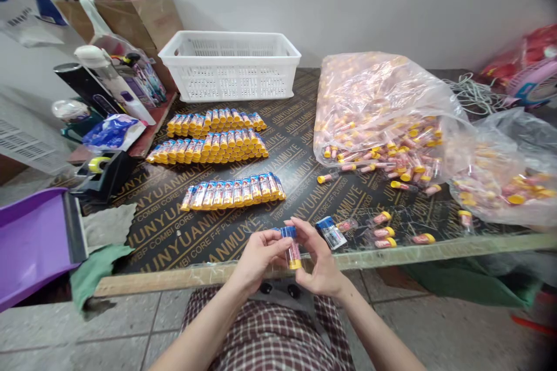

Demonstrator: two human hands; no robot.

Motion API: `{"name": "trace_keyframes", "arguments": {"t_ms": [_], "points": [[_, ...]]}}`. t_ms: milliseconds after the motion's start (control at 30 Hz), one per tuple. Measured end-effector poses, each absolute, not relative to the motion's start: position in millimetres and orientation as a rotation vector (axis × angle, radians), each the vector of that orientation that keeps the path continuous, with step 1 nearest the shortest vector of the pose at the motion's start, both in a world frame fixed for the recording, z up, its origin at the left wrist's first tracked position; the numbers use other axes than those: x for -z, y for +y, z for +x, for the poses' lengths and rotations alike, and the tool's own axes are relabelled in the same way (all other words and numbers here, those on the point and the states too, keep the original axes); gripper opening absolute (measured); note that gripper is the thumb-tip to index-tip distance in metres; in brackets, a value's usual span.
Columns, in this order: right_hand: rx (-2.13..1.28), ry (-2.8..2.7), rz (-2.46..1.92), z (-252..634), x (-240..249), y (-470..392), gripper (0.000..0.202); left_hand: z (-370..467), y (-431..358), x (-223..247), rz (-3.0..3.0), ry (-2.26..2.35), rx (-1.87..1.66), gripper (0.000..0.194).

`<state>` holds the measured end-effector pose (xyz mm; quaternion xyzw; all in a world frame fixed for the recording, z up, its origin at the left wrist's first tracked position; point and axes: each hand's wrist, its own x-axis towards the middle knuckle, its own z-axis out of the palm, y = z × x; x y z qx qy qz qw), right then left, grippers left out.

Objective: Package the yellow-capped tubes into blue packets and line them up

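Note:
Over the front edge of the table I hold a small clear tube (pixel 293 250) upright, its yellow cap down, pink contents inside and a blue label part at the top. My left hand (pixel 260 255) pinches it from the left with thumb and fingers. Curled around its right side is my right hand (pixel 319 261), fingertips at the blue top and thumb by the yellow cap. Just right of that hand lies a stack of blue-and-white labels (pixel 331 233). Several unlabelled tubes (pixel 383 232) rest farther right. Labelled tubes (pixel 235 191) stand in a tight row beyond my hands.
More labelled tubes (pixel 209 148) are grouped behind that row. A white basket (pixel 235 78) stands against the wall. An open plastic bag (pixel 369 93) spills tubes at the right. Bottles (pixel 108 78), a tape dispenser (pixel 104 177) and a purple dustpan (pixel 37 243) are at the left.

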<state>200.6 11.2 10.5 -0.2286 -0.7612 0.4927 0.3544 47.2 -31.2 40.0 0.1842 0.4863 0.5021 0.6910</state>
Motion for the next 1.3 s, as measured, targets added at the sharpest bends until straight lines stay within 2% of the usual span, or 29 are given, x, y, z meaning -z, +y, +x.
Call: {"name": "trace_keyframes", "arguments": {"t_ms": [767, 867, 1000, 1067, 1133, 1300], "points": [[-1.255, -1.874, -0.592, 192, -8, 10, 0.086, 49, -30, -46, 0.438, 1.122, -1.221, 0.032], [-1.202, -1.913, -0.598, 194, -12, 16, 0.087, 17, -23, -55, 0.574, 1.302, -1.321, 0.03], [-1.124, -1.864, -0.714, 211, -16, 28, 0.078, -72, -18, -67, 0.783, 1.944, -1.541, 0.032], [-1.1, -1.826, -0.796, 221, -16, 34, 0.071, -118, -15, -63, 0.836, 2.287, -1.445, 0.034], [-1.06, -1.817, -0.867, 229, -13, 38, 0.065, -153, -12, -51, 0.931, 2.498, -1.171, 0.033], [-0.944, -1.848, -0.957, 245, -6, 44, 0.051, -178, -5, -29, 1.147, 2.598, -0.721, 0.034]]}}
